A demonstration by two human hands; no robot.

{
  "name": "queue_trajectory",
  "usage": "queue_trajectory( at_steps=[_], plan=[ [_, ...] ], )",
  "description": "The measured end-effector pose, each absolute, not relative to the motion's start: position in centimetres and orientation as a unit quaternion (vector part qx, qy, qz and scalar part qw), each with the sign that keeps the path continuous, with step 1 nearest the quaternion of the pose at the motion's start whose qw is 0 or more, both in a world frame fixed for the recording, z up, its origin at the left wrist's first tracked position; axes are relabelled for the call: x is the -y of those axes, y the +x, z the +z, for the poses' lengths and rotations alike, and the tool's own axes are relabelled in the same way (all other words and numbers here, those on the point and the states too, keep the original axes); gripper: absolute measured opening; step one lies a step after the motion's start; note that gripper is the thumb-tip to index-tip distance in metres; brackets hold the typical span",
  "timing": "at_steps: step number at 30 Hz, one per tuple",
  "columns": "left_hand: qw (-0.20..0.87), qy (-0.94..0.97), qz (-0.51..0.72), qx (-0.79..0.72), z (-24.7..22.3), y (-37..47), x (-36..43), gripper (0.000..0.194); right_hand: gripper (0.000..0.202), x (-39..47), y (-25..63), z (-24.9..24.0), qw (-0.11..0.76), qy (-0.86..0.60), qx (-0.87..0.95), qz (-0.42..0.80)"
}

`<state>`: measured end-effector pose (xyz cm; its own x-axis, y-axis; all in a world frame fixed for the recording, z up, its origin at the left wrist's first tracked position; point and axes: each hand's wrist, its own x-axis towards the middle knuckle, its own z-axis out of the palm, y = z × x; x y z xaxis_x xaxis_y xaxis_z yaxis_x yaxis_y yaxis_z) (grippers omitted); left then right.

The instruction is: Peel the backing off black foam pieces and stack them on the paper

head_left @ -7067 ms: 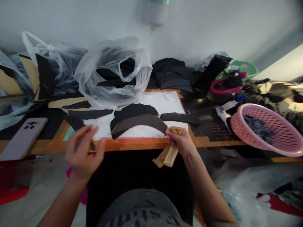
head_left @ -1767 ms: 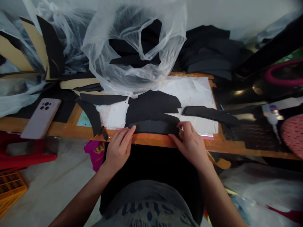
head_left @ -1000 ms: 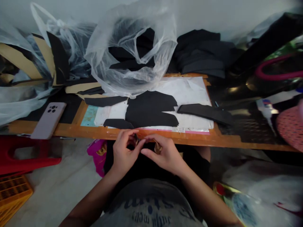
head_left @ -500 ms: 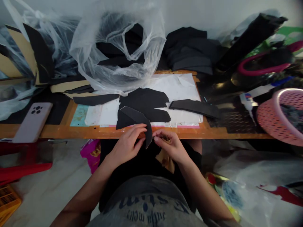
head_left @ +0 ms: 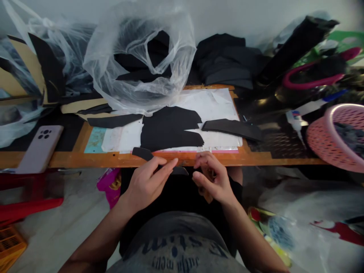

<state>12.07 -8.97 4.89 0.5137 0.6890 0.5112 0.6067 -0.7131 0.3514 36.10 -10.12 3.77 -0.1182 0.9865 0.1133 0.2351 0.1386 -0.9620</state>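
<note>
My left hand (head_left: pixel 150 182) holds a curved black strip (head_left: pixel 142 153) at the table's front edge. One end of the strip juts out left of my fingers; the middle is hidden behind them, and a dark end shows beyond. My right hand (head_left: pixel 212 176) is a little to the right, apart from the strip, with thumb and fingers curled but separated. Behind and below it shows a crumpled brown piece (head_left: pixel 207 194), partly covered. Flat black cut pieces (head_left: pixel 170 127) lie overlapping on the white sheet (head_left: pixel 218 110), with another dark long piece (head_left: pixel 231 129) to their right.
A clear plastic bag (head_left: pixel 99 72) with black pieces stands behind. Stacked black pieces (head_left: pixel 224 60) are at the back. A phone (head_left: pixel 40 148) lies left; a pink basket (head_left: pixel 324 140) and a white glue-like bottle (head_left: pixel 297 121) stand right. Brown tape runs along the table edge (head_left: pixel 256 159).
The black strip has swung down and left, off the flat pieces, to lie across the table edge in my left hand. My right hand has moved away rightward, its pinch opened.
</note>
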Motion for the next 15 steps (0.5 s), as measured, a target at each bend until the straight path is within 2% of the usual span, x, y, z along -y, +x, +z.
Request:
queue_trajectory(
  at_steps=[4, 10, 15],
  plan=[
    [0.078, 0.862, 0.324, -0.383, 5.3, 12.3, 9.6, 0.048, 0.016, 10.3, 36.0, 4.2, 0.399, -0.432, 0.659, 0.470],
    [0.112, 0.857, 0.333, -0.378, 5.6, 13.3, 10.0, 0.046, 0.034, 10.3, 36.2, 4.4, 0.392, -0.386, 0.596, 0.585],
    [0.235, 0.868, 0.347, -0.265, 5.7, 13.8, 9.7, 0.040, 0.037, 10.7, 35.8, 4.5, 0.405, -0.328, 0.542, 0.660]
  ],
)
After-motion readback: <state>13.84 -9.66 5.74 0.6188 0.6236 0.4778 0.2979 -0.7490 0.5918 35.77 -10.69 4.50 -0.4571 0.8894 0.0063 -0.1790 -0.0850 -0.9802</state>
